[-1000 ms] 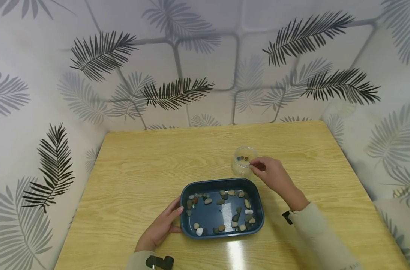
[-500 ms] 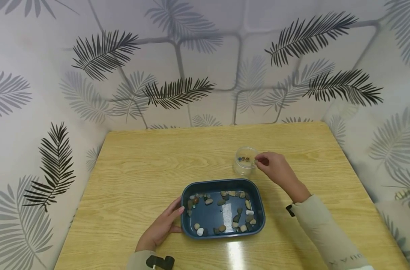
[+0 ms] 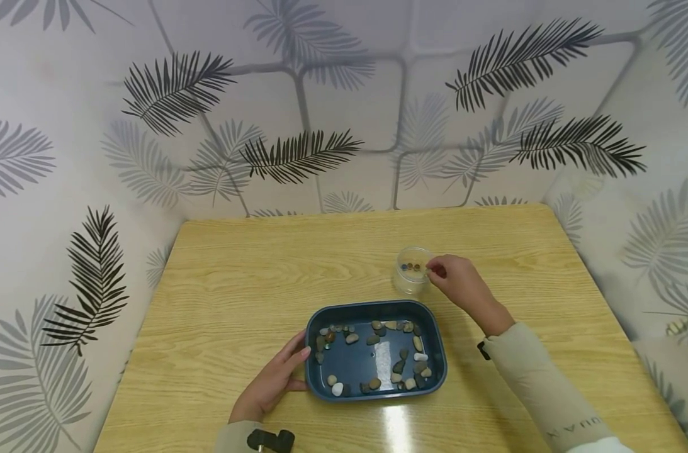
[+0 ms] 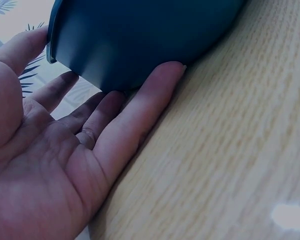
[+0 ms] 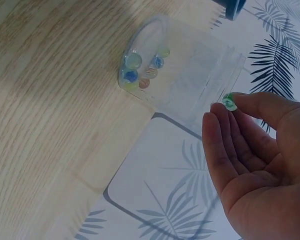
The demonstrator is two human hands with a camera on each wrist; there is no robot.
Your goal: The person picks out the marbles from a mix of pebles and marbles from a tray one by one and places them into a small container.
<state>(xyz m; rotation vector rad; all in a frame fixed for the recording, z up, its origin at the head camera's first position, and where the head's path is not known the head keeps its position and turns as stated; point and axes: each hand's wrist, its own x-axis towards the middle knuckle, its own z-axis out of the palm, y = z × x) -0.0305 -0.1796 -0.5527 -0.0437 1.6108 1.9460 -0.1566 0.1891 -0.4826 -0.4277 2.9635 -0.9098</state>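
Observation:
My left hand (image 3: 267,385) rests at the left end of a dark blue tray (image 3: 372,395), thumb at its rim. In the left wrist view its fairly straight fingers (image 4: 155,90) lie along the tray's outer wall (image 4: 140,40). Pebbles (image 3: 372,384) lie scattered inside the tray. Behind it stands a clear jar (image 3: 410,286) with several glass marbles (image 5: 134,61) at its bottom. At the jar's mouth my right hand (image 3: 462,286) pinches a green and clear marble (image 5: 230,103) between thumb and fingertips, seen in the right wrist view.
The wood-grain table (image 3: 253,270) ends at a leaf-patterned wall (image 3: 344,170) at the back. A white pebble (image 3: 337,389) lies at the tray's front left corner. Black wrist straps (image 3: 270,439) sit over the pale sleeves.
My right hand has shifted slightly right and up beside the jar's mouth, still pinching the marble. The left hand stays at the tray, and the whole view has drifted a little.

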